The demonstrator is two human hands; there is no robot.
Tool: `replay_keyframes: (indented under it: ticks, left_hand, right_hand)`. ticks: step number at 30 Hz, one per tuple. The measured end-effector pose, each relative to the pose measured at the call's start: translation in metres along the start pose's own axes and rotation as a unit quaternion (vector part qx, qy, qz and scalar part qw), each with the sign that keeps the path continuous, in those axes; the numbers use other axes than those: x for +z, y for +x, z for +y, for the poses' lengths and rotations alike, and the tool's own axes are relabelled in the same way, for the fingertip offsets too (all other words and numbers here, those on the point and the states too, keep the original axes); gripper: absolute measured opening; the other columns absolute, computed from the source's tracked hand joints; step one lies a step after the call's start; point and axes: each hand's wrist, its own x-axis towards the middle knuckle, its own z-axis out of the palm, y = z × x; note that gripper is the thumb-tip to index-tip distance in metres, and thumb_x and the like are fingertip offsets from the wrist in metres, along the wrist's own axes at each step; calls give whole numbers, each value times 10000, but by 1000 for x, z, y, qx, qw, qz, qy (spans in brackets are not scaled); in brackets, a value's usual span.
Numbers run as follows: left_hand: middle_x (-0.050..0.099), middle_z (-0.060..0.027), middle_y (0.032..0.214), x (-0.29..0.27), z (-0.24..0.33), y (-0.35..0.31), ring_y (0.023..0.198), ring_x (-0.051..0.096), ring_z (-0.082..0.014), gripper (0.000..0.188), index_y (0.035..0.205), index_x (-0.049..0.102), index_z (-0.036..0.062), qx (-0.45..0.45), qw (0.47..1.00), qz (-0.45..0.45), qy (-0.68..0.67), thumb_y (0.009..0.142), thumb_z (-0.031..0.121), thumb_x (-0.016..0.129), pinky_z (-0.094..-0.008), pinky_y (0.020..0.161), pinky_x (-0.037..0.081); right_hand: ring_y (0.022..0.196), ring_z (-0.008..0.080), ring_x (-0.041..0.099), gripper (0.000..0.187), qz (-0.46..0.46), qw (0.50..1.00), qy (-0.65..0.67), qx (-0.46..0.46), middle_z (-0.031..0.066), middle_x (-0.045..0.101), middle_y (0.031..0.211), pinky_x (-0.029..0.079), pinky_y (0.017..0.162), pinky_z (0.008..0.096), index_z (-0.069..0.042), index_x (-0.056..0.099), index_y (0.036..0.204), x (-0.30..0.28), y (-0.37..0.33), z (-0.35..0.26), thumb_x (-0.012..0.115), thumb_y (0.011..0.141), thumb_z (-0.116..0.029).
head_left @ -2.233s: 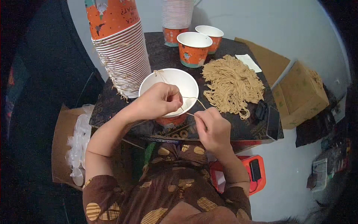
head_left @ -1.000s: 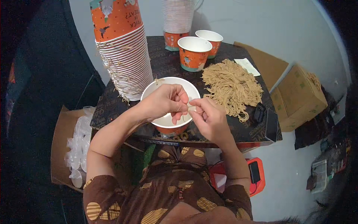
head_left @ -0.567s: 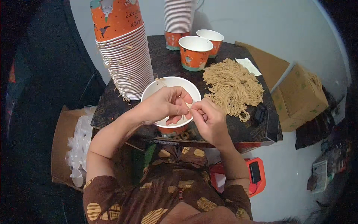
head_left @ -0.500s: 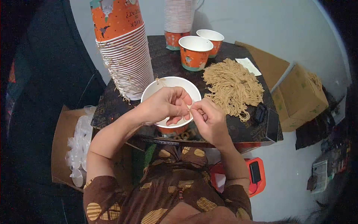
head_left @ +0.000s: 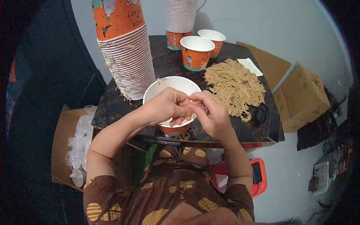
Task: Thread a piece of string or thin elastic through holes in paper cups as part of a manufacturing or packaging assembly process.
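Note:
A white-lined paper bucket (head_left: 175, 130) with an orange outside stands upright at the table's near edge. Over its near right rim, my left hand (head_left: 165, 108) and my right hand (head_left: 214, 114) meet fingertip to fingertip. Both are closed in a pinch on a thin tan cord at the rim, mostly hidden by the fingers. A short tan cord piece (head_left: 161, 81) is tied at the bucket's far left rim. To the right of my hands lies a loose heap of tan cords (head_left: 235, 85).
Left of the bucket rises a tall stack of upturned orange buckets (head_left: 127, 63) with cords at their rims. Two upright buckets (head_left: 195, 56) and another stack (head_left: 179, 20) stand behind. Cardboard boxes flank the table (head_left: 165, 45); the left box (head_left: 62, 150) holds clear plastic pieces.
My right fingers have shifted up and over toward my left fingertips, covering the cord more. My left hand stays almost in place at the rim.

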Motion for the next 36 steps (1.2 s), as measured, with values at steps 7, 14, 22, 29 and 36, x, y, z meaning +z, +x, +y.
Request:
replay_keyframes:
  ticks: [7, 14, 22, 29, 36]
  left_hand:
    - [663, -71, 729, -2, -5, 3, 530, 596, -94, 80, 918, 684, -84, 14, 999, -41, -13, 854, -56, 646, -227, 471, 441]
    - [651, -108, 725, -2, -8, 6, 509, 591, -124, 18, 836, 628, -64, 18, 997, -30, -68, 848, -58, 640, -239, 446, 448]
    - [653, -127, 739, -2, -6, 6, 518, 600, -133, 33, 820, 615, -64, 11, 997, -23, -69, 844, -66, 637, -242, 436, 448]
    - [649, -135, 722, 0, -3, 6, 501, 591, -135, 73, 799, 598, -52, 7, 998, -6, -63, 825, -72, 662, -242, 437, 447]
    - [628, -113, 699, 0, -6, 7, 501, 585, -135, 124, 758, 563, -31, -5, 997, -3, -78, 786, -99, 663, -248, 437, 439]
  right_hand:
    - [805, 324, 659, 230, -29, 997, -3, -70, 144, 638, 883, 527, 710, 383, -3, 614, 1060, 4, 8, 10, 662, 836, 21]
    - [1009, 336, 569, 252, 97, 994, -18, 44, 216, 510, 1201, 494, 825, 378, -1, 600, 1066, 2, -2, 2, 622, 823, 58]
    - [993, 335, 558, 202, 26, 994, -104, 30, 161, 527, 1055, 462, 858, 396, -8, 590, 954, -3, -30, -5, 702, 786, 8]
    - [918, 321, 550, 164, 39, 995, -85, 14, 150, 530, 984, 452, 807, 400, 8, 589, 916, 9, -31, 0, 689, 787, 28]
    - [898, 311, 544, 108, 56, 996, -69, 7, 134, 542, 964, 451, 793, 400, -5, 592, 869, 17, -37, -4, 662, 800, 39]
